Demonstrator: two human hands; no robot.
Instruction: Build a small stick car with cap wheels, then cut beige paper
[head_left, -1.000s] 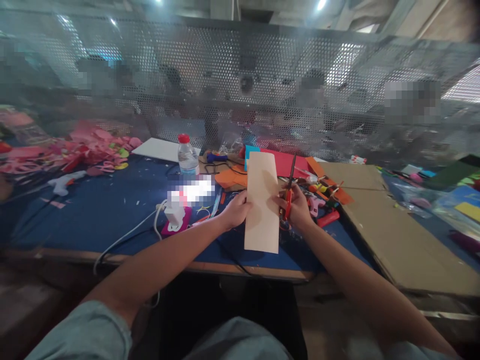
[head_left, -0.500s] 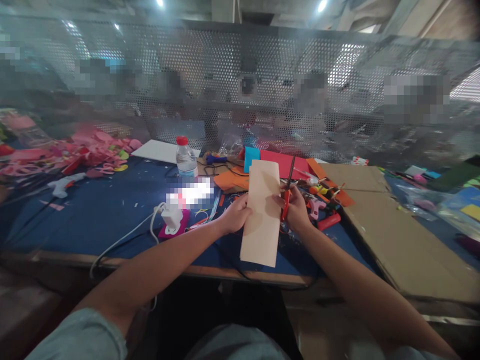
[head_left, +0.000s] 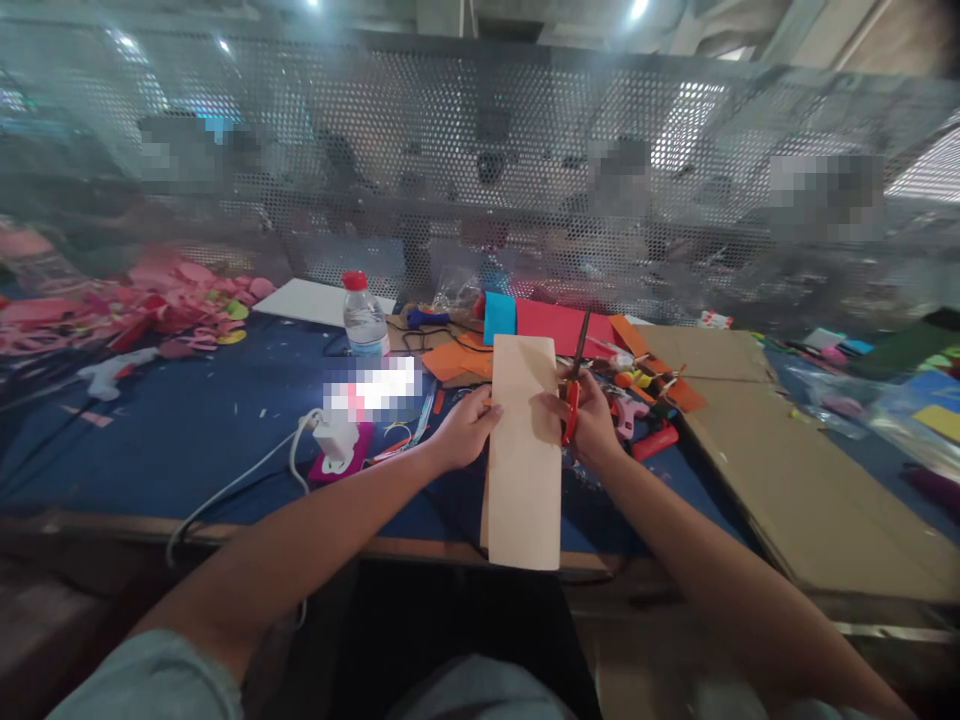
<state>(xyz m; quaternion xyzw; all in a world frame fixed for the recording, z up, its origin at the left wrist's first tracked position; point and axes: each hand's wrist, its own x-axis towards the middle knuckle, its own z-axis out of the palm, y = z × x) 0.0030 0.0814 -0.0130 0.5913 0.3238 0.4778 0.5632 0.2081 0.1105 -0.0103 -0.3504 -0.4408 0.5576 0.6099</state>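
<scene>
A folded tan sheet (head_left: 526, 470), like paper or thin foam, hangs upright between my hands above the table's front edge. My left hand (head_left: 463, 430) pinches its left edge with closed fingers. At the sheet's right edge is my right hand (head_left: 591, 418), its thumb over the front face. That same hand also grips scissors (head_left: 571, 412) with red handles, their dark blades pointing up and away from me. The sheet's lower end shows a second layer behind the front one.
A water bottle (head_left: 365, 318) with a red cap stands left of the sheet, behind a white plug (head_left: 335, 440) and a bright, blurred-out light. Pink scraps (head_left: 172, 290) and a glue gun (head_left: 112, 372) lie farther left. Cardboard (head_left: 787, 450) covers the right side. A perforated metal screen (head_left: 450, 150) rises behind.
The folded sheet has moved down toward me and stands straighter, its lower layers now slightly apart. My left hand has shifted a little up along its edge. The scissors stay in my right hand.
</scene>
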